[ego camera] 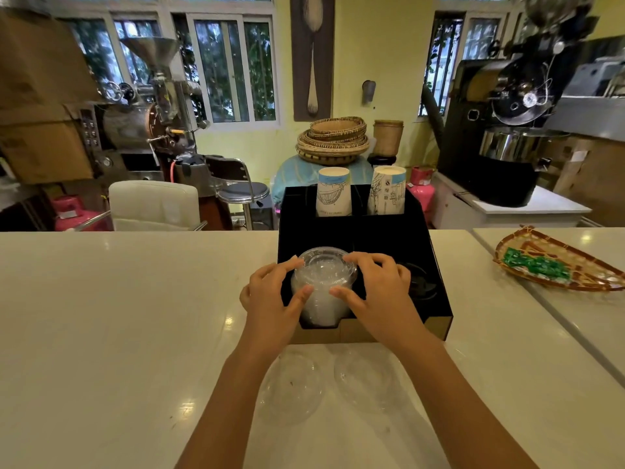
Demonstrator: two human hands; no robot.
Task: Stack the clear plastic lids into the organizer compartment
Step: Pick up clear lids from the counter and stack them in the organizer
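A tall stack of clear plastic lids (323, 282) stands in the front left compartment of the black organizer (358, 231). My left hand (270, 292) grips the stack's left side and my right hand (375, 289) grips its right side, fingers curled over the top lid. Two loose clear lids lie flat on the white counter in front of the organizer, one at the left (291, 387) and one at the right (367, 377), between my forearms. The front right compartment holds black lids (419, 279).
Two stacks of paper cups (333, 191) (387, 189) stand in the organizer's back compartments. A woven tray with green packets (554, 265) lies on the counter at the right. Chairs, baskets and roasting machines stand behind the counter.
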